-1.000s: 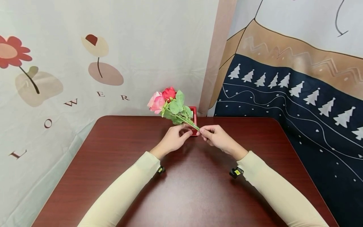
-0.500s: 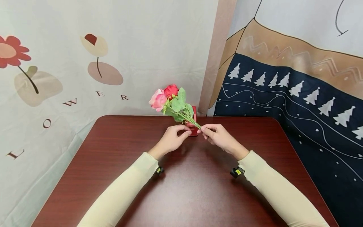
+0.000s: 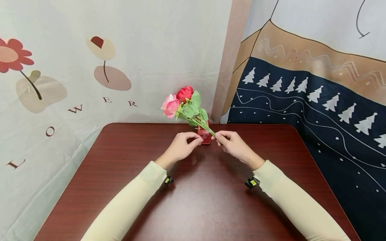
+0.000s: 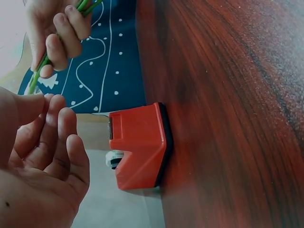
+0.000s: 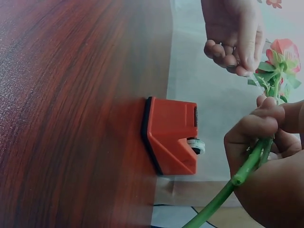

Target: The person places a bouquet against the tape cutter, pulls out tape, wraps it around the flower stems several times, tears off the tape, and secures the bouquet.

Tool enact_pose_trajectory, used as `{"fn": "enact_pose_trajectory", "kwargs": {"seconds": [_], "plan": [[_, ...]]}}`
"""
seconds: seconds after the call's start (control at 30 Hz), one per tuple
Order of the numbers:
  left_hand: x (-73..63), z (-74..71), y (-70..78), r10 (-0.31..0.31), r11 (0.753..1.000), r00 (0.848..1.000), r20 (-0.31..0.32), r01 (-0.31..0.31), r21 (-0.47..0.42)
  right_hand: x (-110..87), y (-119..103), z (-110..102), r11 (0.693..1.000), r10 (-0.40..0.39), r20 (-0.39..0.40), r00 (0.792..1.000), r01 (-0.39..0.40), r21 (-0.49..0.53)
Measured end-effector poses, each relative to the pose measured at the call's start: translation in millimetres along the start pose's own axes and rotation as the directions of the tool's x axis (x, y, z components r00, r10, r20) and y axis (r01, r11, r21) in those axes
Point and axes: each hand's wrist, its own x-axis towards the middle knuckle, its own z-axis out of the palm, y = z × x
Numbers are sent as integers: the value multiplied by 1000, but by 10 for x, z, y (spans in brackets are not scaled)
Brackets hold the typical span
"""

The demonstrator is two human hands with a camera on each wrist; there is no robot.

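My right hand (image 3: pixel 233 145) pinches the green stems (image 5: pixel 216 202) of two artificial roses. The pink rose (image 3: pixel 170 106) and the red rose (image 3: pixel 185 93) lean up and left over the back of the table, with green leaves (image 3: pixel 191 109) below the blooms. My left hand (image 3: pixel 181 147) is just left of the stems, thumb and forefinger pinched together. A short clear strip of tape (image 5: pixel 257 83) runs from those fingertips toward the stems at the right hand. Behind both hands stands a red tape dispenser (image 4: pixel 140 147), touched by neither, its white roll (image 5: pixel 196 145) partly showing.
The dark red wooden table (image 3: pixel 205 201) has rounded back corners. Pale cloth (image 3: pixel 169 50) with printed flowers hangs behind it, and a navy cloth (image 3: pixel 280 103) with white trees hangs at the right. Small black cameras (image 3: pixel 252 182) sit at both wrists.
The roses have shifted a little up and to the right, their stems still in my right hand. My left hand has drifted slightly left, so the gap between the hands has widened.
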Motion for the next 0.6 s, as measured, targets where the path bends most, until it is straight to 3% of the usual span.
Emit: {"fn": "enact_pose_trajectory", "kwargs": {"seconds": [0.43,0.6], "plan": [[15,-28,55,16,1000,1000,-5,-16,-2,34,104,71,993,-42,51,998,47,-109],[25,-42,78,30,999,1000,-8,-30,29,41,121,105,998,-22,109,994,28,-56]]}}
